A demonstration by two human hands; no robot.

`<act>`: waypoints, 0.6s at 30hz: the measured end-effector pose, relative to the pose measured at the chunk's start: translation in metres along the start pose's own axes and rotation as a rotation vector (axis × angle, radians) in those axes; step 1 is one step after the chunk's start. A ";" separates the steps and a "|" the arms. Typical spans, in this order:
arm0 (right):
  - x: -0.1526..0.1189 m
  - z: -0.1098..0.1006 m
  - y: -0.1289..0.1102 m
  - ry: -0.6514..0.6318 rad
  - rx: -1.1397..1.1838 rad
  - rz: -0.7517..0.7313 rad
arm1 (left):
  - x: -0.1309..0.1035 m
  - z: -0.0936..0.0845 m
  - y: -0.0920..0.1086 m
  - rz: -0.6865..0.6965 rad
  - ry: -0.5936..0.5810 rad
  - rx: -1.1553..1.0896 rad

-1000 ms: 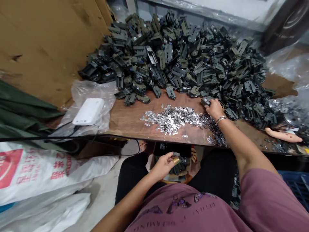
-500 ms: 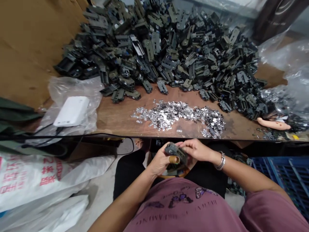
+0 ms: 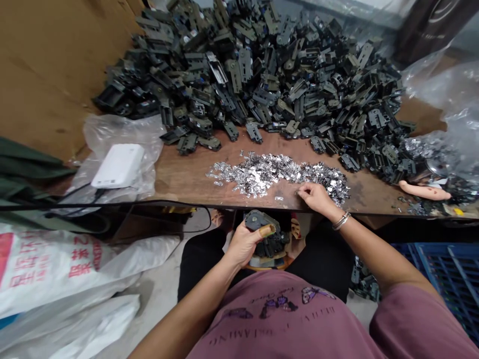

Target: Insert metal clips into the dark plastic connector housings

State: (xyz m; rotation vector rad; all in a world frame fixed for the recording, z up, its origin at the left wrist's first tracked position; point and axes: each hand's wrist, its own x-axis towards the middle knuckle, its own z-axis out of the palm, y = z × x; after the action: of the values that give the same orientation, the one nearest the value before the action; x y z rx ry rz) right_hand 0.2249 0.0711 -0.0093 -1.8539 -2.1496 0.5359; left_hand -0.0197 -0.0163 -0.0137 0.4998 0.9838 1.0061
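My left hand (image 3: 243, 242) grips a dark grey-green plastic housing (image 3: 258, 219) above my lap, its thumb across the part. A yellowish-brown cover (image 3: 267, 231) sits on that thumb. My right hand (image 3: 316, 196), with a silver bracelet (image 3: 341, 221) at the wrist, is over the table's front edge. Its fingertips are pinched together; whatever is between them is too small to make out. Just beyond it lies a heap of small shiny metal pieces (image 3: 258, 174). Below my left hand, more dark parts (image 3: 275, 244) sit in a container between my knees, partly hidden.
A large pile of similar dark housings (image 3: 262, 75) covers the back of the wooden table (image 3: 179, 174). At left, a white box (image 3: 118, 165) with a cable rests on clear plastic. A flesh-coloured curved object (image 3: 424, 190) lies at right. A blue crate (image 3: 441, 269) stands below right.
My right hand has left the housing and moved up and right to the table edge beside the metal pieces. My left hand still holds the housing, slightly farther left.
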 end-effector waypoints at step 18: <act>-0.023 -0.013 -0.021 -0.023 -0.075 -0.065 | 0.008 0.013 0.005 0.232 -0.054 0.391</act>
State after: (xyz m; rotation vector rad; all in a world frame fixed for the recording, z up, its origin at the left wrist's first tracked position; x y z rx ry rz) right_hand 0.2154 0.0474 0.0120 -1.8161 -2.2662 0.4719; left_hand -0.0088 -0.0060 -0.0071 0.9784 1.0957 1.0013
